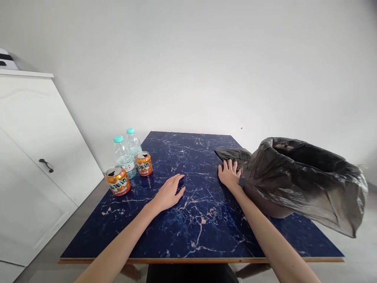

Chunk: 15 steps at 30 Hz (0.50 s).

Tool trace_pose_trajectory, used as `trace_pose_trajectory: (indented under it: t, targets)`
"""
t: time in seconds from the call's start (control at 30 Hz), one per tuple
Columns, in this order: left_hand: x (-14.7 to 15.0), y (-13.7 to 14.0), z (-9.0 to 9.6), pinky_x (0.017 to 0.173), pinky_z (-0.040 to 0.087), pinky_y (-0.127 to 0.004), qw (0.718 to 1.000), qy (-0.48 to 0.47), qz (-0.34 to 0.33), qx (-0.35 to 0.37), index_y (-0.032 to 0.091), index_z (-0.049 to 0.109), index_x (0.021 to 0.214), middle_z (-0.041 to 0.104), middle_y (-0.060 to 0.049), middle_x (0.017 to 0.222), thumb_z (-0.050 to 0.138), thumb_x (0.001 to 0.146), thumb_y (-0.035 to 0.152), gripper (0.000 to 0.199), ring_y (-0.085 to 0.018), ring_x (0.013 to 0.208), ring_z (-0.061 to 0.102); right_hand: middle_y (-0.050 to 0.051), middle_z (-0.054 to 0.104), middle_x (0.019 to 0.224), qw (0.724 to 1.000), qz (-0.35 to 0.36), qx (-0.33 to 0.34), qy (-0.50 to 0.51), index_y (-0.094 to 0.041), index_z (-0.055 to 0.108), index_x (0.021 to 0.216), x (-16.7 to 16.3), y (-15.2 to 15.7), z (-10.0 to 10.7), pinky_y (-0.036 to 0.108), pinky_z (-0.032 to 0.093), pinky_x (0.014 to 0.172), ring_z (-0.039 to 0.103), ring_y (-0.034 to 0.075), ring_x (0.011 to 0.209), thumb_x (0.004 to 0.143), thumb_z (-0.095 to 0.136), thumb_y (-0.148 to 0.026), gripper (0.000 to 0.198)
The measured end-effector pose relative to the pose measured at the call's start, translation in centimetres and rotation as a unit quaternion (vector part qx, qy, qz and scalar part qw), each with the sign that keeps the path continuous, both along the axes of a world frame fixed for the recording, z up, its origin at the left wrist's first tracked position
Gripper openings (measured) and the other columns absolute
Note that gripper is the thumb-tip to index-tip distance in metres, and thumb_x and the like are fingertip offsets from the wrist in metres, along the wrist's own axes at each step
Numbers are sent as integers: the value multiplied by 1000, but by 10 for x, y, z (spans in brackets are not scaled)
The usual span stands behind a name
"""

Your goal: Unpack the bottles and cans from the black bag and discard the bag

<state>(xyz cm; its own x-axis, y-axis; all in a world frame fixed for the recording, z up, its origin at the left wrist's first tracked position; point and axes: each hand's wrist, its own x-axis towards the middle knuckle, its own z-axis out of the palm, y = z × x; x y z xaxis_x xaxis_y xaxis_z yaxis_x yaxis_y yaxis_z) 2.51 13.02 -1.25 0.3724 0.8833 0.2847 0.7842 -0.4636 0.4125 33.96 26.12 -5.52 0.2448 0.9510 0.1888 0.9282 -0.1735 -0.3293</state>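
My left hand point(169, 192) lies flat, palm down, on the dark blue marbled table point(191, 232), fingers apart and holding nothing. My right hand point(229, 173) also rests flat on the table, its fingers spread and touching the edge of a black rubbish bag point(297, 179). The bag lines a bin tipped on the table's right side, its mouth facing up and away. Left of my left hand stand two opened orange drink cans point(118, 181) point(144, 163) and two clear water bottles point(124, 156) point(134, 143) with teal caps.
A white cabinet point(32, 157) with a dark handle stands close to the table's left side. A plain white wall runs behind the table. The table's wooden front edge point(176, 260) is near my body.
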Motion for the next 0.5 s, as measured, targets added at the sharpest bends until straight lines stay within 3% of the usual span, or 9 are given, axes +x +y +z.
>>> trace_pose_trajectory:
  t: [0.17, 0.5]
  targets:
    - [0, 1, 0, 128, 40, -54, 1000, -4, -1, 2, 25, 42, 162, 50, -14, 167, 44, 110, 55, 59, -33, 157, 45, 19, 21, 179, 999, 42, -1, -28, -2, 33, 168, -3, -20, 2, 60, 4, 132, 9, 35, 167, 110, 15, -46, 75]
    - [0, -2, 2, 127, 40, -56, 1000, 15, 9, -7, 24, 40, 164, 48, -16, 168, 40, 111, 56, 62, -35, 158, 43, 14, 30, 177, 986, 151, -34, -57, -6, 37, 167, -6, -55, 6, 47, 11, 134, 19, 29, 166, 111, 18, -53, 76]
